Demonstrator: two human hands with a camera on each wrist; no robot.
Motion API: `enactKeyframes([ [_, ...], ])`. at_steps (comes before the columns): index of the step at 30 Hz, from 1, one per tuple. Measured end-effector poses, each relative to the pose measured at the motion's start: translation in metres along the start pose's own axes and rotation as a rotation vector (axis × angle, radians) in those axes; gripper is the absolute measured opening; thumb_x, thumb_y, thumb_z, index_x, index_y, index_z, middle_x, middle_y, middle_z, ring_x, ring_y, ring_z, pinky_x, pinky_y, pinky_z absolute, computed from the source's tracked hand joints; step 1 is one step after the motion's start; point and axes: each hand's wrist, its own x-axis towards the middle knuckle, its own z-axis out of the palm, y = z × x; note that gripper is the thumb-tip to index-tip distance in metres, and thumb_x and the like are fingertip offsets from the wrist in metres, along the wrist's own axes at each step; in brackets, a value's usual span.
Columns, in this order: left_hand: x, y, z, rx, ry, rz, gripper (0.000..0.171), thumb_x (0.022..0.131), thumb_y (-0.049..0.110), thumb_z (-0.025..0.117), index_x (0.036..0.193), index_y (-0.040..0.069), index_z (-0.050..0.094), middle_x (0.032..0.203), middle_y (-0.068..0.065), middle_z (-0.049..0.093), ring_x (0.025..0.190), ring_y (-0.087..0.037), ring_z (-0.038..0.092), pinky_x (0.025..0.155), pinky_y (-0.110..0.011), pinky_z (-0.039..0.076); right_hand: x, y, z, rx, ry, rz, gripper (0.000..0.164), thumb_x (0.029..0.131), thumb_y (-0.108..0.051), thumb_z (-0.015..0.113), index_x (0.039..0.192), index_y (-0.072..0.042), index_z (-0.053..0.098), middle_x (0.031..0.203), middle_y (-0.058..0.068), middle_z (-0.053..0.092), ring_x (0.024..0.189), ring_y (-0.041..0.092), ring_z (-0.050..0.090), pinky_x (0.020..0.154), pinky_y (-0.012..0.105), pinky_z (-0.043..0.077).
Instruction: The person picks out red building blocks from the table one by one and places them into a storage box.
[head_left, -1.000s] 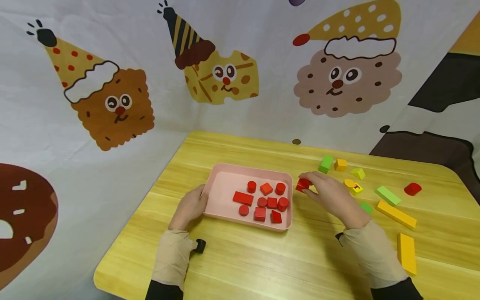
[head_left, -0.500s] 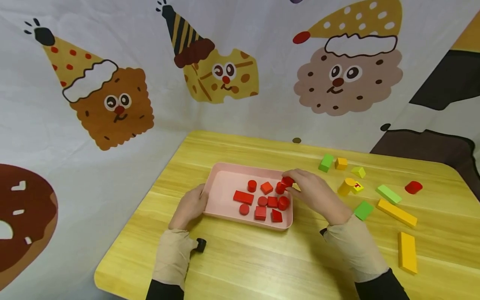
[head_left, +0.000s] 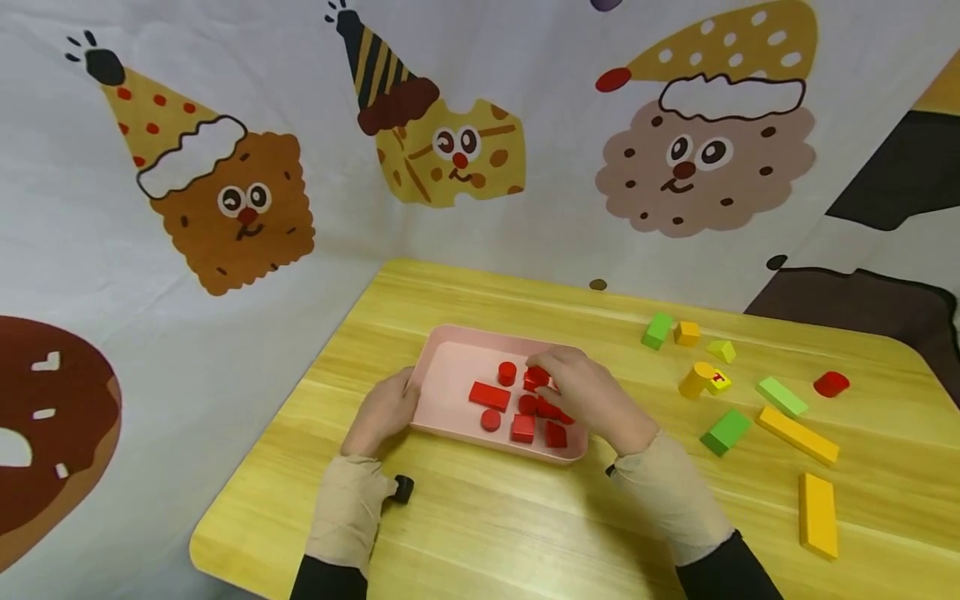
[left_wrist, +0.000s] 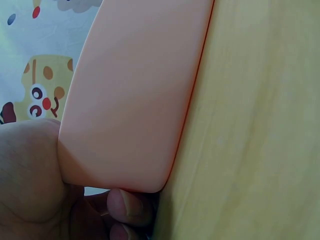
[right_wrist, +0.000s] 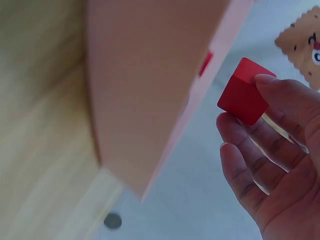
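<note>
My left hand (head_left: 382, 408) grips the left end of a pink tray (head_left: 444, 379), and its fingertips show at the tray's end wall in the left wrist view. Several red blocks lie in the tray, among them a long flat block (head_left: 489, 396), a cylinder (head_left: 507, 373) and a cube (head_left: 522, 428). Over the tray's right half, my right hand (head_left: 596, 396) pinches a red block (right_wrist: 245, 92) between thumb and fingers, above the rim in the right wrist view. That hand hides part of the blocks beneath it in the head view.
Right of the tray, more blocks lie on the wooden table (head_left: 480, 517): a red cylinder (head_left: 832, 384), a yellow cylinder (head_left: 696, 380), a green block (head_left: 726, 432), and long yellow blocks (head_left: 817, 515). A cartoon-printed cloth (head_left: 555, 233) hangs behind.
My right hand has carried the red block leftward from beside the tray, across its right rim, to over the blocks inside. The left hand keeps its hold on the tray.
</note>
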Motion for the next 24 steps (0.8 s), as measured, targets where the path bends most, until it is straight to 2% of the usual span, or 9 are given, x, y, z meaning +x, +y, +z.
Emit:
enactKeyframes([
  [4,0.001,0.001,0.0,-0.001,0.013,0.011,0.038,0.102,0.029,0.035,0.128,0.01,0.056,0.116,-0.016,0.064,0.104,-0.032,0.057,0.09,-0.053,0.045,0.009,-0.011,0.008,0.011,0.006,-0.064,0.037,0.076,-0.013,0.077,0.111,-0.01,0.063,0.1,0.002,0.065,0.088,0.016,0.058,0.081,0.034,0.052],
  [9,0.002,0.002,-0.001,0.017,0.022,0.028,0.038,0.102,0.028,0.036,0.129,0.009,0.055,0.118,-0.017,0.063,0.106,-0.033,0.056,0.091,-0.053,0.045,0.014,-0.021,0.012,0.005,-0.034,-0.033,0.037,0.079,-0.017,0.075,0.113,-0.016,0.061,0.102,-0.001,0.064,0.086,0.015,0.058,0.075,0.035,0.052],
  [11,0.002,0.002,-0.001,0.023,0.021,0.026,0.037,0.102,0.027,0.036,0.129,0.009,0.055,0.119,-0.017,0.062,0.107,-0.033,0.056,0.092,-0.052,0.044,0.016,-0.025,0.014,0.012,-0.046,-0.026,0.037,0.079,-0.017,0.075,0.113,-0.017,0.061,0.104,-0.001,0.064,0.09,0.016,0.058,0.077,0.036,0.051],
  [16,0.002,0.001,-0.002,0.025,0.017,0.015,0.037,0.102,0.027,0.036,0.129,0.009,0.055,0.119,-0.016,0.062,0.108,-0.033,0.056,0.092,-0.052,0.044,0.022,-0.037,0.02,0.037,-0.064,-0.063,0.036,0.08,-0.015,0.074,0.113,-0.014,0.06,0.105,0.0,0.064,0.092,0.016,0.058,0.082,0.034,0.051],
  [24,0.001,0.001,-0.002,0.011,0.004,-0.01,0.037,0.102,0.029,0.035,0.128,0.011,0.055,0.119,-0.015,0.062,0.108,-0.032,0.055,0.093,-0.052,0.044,0.031,-0.052,0.033,-0.001,-0.123,-0.089,0.031,0.085,-0.02,0.07,0.114,-0.016,0.058,0.099,-0.004,0.061,0.084,0.01,0.052,0.076,0.029,0.05],
])
